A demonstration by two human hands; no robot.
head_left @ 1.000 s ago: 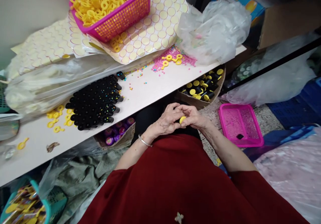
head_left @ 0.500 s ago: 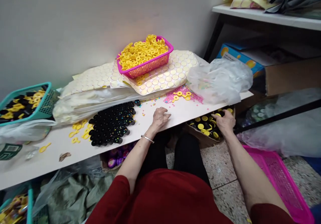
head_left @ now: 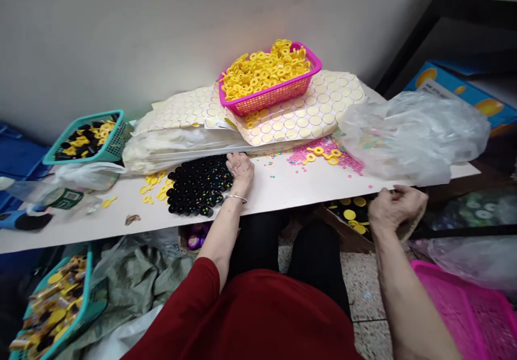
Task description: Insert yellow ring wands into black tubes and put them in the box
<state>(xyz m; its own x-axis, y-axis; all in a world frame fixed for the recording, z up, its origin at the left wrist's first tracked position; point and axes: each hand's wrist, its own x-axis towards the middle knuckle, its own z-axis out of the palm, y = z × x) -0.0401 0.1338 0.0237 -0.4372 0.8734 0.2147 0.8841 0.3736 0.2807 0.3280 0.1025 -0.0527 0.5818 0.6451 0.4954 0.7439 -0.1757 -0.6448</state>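
Observation:
My left hand [head_left: 241, 170], with a bangle at its wrist, is at the back right corner of a tight block of small black tubes [head_left: 197, 185] standing upright on the white table. Its fingers are bent closed on a tube at that corner; the fingertips are partly hidden. Specks of coloured beads show inside several tubes. My right hand [head_left: 398, 206] is raised at the table's front edge, above a cardboard box of yellow and black caps [head_left: 355, 214]. Its fingers are curled together, and what they hold, if anything, cannot be made out.
A pink basket [head_left: 270, 96] of yellow ring-shaped pieces stands on sticker sheets [head_left: 307, 120]. Pink beads [head_left: 351, 161] lie beside a clear plastic bag [head_left: 416, 134]. Teal baskets [head_left: 115, 142] stand at left, on the table and below. A pink crate [head_left: 456, 306] is at lower right.
My left hand has moved left from the bare tabletop to the block of black tubes. My right hand has come up out of the box of caps. The view has shifted left.

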